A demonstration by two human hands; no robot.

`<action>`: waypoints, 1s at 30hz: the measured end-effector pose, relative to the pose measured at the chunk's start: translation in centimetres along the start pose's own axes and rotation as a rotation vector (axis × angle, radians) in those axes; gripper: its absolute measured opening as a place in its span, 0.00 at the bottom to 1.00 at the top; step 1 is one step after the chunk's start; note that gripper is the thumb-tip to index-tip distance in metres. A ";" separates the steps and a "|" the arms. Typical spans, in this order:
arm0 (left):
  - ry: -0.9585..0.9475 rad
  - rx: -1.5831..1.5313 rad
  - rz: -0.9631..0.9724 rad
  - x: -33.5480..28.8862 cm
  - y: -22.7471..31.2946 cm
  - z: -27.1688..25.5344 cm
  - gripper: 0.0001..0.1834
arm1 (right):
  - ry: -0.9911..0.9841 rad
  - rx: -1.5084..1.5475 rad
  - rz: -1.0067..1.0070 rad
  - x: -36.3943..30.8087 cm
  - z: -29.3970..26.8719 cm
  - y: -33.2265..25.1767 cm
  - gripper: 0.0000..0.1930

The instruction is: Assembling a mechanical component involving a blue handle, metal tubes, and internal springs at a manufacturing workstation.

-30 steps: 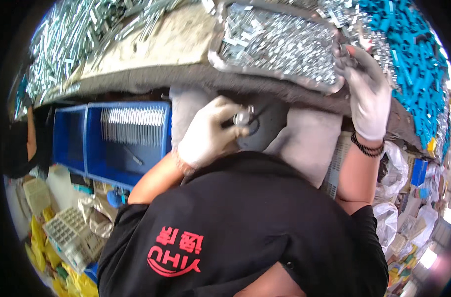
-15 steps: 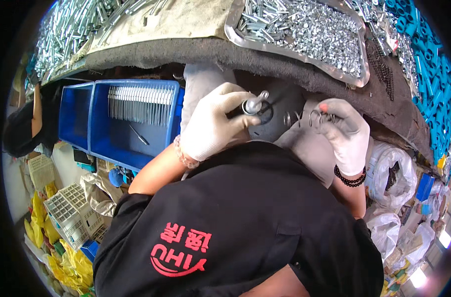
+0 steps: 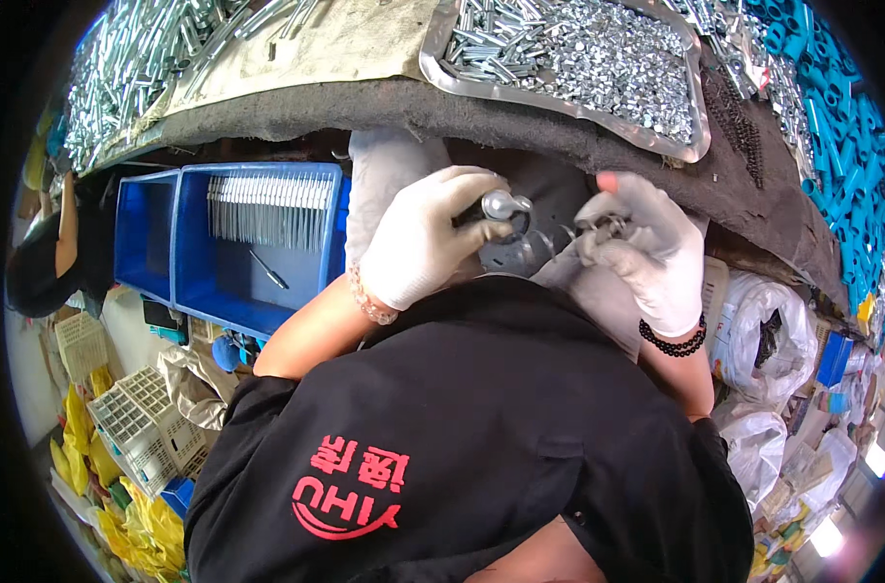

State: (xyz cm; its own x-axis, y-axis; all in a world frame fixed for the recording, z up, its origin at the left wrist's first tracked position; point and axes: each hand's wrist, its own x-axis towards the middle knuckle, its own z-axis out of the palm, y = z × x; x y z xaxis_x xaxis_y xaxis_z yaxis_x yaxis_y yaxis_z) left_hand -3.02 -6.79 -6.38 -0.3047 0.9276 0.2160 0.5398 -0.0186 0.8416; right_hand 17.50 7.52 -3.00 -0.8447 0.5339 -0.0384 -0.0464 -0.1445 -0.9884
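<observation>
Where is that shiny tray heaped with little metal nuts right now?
In the head view the metal tray sits on the workbench's far upper right, just above the gloved right hand, with blue plastic pieces to its right.

crate (image 3: 185, 291) left of hands, under table (image 3: 442, 102)

Both hands work in a tight pocket beneath the table edge (image 3: 384, 107) (probably overhanging); blue crate (image 3: 228, 282) blocks leftward.

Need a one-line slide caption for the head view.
Gloved left hand grips a metal cylinder; right hand pinches small springs below a tray of screws.
</observation>
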 end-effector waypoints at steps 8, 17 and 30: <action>-0.127 0.243 0.115 -0.2 -0.7 0.6 0.22 | -0.214 -0.439 -0.086 1.6 1.5 -0.4 0.13; -0.122 0.208 0.148 -0.3 -0.4 -0.1 0.26 | -0.092 -0.582 -0.219 1.2 1.5 -1.6 0.07; -0.037 0.183 0.278 -0.3 -1.8 0.7 0.21 | -0.077 -0.890 -0.398 0.3 3.2 -2.0 0.11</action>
State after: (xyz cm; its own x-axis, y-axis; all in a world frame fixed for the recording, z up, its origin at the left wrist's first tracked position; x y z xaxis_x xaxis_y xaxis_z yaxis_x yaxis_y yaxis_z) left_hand -3.39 -6.77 -8.33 -0.0988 0.9095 0.4037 0.7314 -0.2087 0.6492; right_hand 15.63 5.27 -0.52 -0.8886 0.3467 0.3003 0.0570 0.7331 -0.6777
